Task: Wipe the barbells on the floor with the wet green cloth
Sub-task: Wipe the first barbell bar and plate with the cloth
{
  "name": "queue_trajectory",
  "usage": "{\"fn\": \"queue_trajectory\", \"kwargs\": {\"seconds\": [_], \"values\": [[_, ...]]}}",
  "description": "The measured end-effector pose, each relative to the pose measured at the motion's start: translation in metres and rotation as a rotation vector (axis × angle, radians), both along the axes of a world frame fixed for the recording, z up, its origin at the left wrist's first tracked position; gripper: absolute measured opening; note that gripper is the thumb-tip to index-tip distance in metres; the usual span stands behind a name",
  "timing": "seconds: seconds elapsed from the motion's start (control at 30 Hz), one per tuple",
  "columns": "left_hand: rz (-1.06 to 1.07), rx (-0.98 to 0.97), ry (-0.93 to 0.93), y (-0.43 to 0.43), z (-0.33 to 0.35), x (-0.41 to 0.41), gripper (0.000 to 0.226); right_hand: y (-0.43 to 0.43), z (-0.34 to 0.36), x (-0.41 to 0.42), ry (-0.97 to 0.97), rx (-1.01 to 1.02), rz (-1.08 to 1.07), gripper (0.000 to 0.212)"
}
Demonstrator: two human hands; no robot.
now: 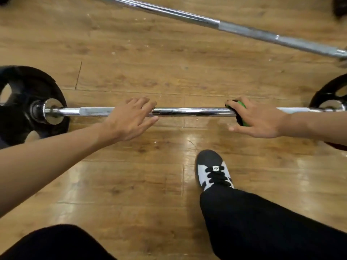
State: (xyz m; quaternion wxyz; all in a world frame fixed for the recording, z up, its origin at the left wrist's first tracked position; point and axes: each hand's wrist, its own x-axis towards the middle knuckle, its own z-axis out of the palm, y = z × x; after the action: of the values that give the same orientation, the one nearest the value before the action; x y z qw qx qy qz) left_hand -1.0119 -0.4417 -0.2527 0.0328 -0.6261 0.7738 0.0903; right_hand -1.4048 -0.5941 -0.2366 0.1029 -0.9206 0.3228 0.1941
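A chrome barbell [191,111] lies across the wooden floor, with a black weight plate [22,102] at its left end and another black plate [332,94] at its right end. My left hand [131,117] rests on the bar left of centre, fingers curled over it. My right hand [257,119] grips the green cloth [243,114] wrapped around the bar right of centre; only a strip of the cloth shows under my fingers. A second chrome barbell [216,21] lies diagonally across the floor at the top.
My right foot in a black-and-white shoe [214,169] stands on the floor just in front of the bar, with my black trouser legs at the bottom. A dark object [340,6] sits at the top right corner.
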Motion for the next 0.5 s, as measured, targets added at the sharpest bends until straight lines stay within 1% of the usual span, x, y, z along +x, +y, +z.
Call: {"fn": "queue_trajectory", "kwargs": {"seconds": [0.07,0.17,0.23,0.27,0.33,0.43,0.5], "values": [[0.008,-0.04,-0.016,-0.002,-0.002,0.015,0.069,0.0,-0.007,-0.006,-0.058,-0.033,0.033,0.092],[0.031,-0.115,-0.106,-0.002,-0.006,0.029,0.065,0.013,-0.011,0.001,-0.187,-0.067,-0.081,0.088],[0.05,-0.147,-0.135,-0.001,-0.01,0.026,0.062,0.031,-0.012,0.02,-0.231,-0.107,-0.159,0.087],[0.078,-0.174,-0.155,-0.001,-0.012,0.023,0.062,0.044,-0.012,0.037,-0.26,-0.143,-0.192,0.086],[0.122,-0.225,-0.196,-0.001,-0.017,0.017,0.065,0.069,-0.014,0.087,-0.316,-0.202,-0.178,0.084],[0.104,-0.28,-0.194,0.0,-0.019,0.016,0.062,0.095,-0.015,0.18,-0.348,-0.154,-0.119,0.08],[0.078,-0.317,-0.174,0.002,-0.019,0.019,0.057,0.101,-0.013,0.219,-0.411,-0.124,-0.092,0.072]]}}
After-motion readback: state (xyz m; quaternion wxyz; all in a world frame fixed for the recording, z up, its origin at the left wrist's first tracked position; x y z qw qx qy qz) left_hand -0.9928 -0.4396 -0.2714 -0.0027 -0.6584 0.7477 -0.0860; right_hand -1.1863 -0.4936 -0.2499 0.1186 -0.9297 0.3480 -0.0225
